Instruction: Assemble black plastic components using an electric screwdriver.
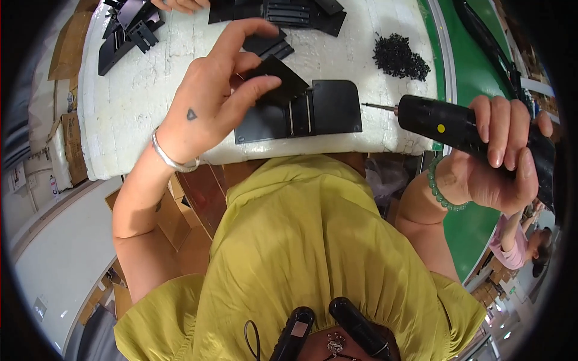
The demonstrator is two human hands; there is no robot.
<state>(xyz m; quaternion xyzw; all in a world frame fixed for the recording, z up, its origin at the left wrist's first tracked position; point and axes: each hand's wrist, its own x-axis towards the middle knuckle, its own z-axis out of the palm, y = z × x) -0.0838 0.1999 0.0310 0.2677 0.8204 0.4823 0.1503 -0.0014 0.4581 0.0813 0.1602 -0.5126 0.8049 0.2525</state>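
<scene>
My left hand (208,90) grips a thin black plate (283,77) between its thumb and fingers, holding it tilted. Under and beside that plate, a flat black part (337,108) with two narrow light strips across its middle lies near the front edge of the table. In my right hand (503,150) is a black electric screwdriver (433,120) with a yellow dot. Its thin bit points left, toward the right edge of the flat part, and appears apart from it. The fingertips of my left hand behind the plate are partly hidden.
A heap of small black screws (397,57) sits on the white padded table surface (174,48). Stacked black parts (289,13) lie at the far side, others (129,36) at the far left. Another person's hand (180,5) shows at the top edge. Green surface (475,228) borders the right.
</scene>
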